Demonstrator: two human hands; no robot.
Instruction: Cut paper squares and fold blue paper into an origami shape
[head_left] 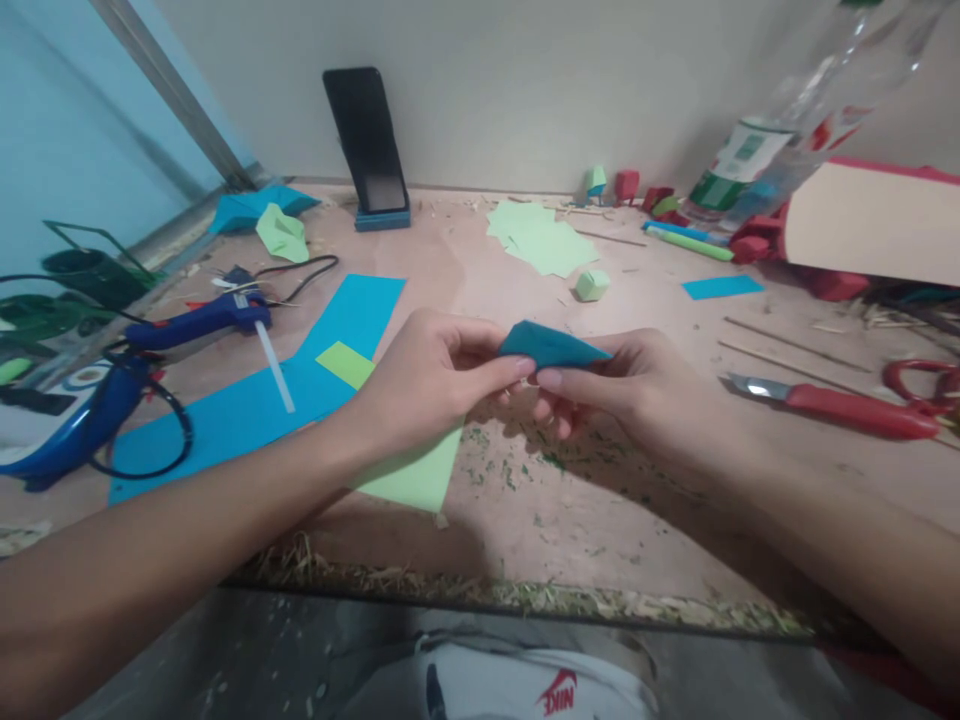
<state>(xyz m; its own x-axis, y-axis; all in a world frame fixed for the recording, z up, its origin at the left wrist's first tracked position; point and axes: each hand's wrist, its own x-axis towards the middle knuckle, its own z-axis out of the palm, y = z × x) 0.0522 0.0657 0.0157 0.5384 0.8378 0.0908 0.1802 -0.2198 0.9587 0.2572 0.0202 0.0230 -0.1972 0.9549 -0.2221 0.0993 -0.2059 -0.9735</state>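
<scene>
Above the middle of the table, a folded piece of blue paper [553, 345] is pinched between both hands. My left hand [442, 365] grips its left end, thumb across the lower edge. On the other side my right hand [630, 380] holds the lower right edge, its thumb beside the left thumb tip. The paper comes to a point at its right end. Green paper [420, 470] and blue paper sheets [247, 405] lie beneath and left of my left hand. Beyond the hands sits a small folded green paper piece [592, 286].
At left lie a blue glue gun [202, 318] and a dark cable. A phone [367, 140] stands at the back. Pale green cut paper [536, 235] lies near the wall. At right are a red-handled cutter [840, 405], thin sticks [795, 345], pens [690, 242] and plastic bottles [742, 165].
</scene>
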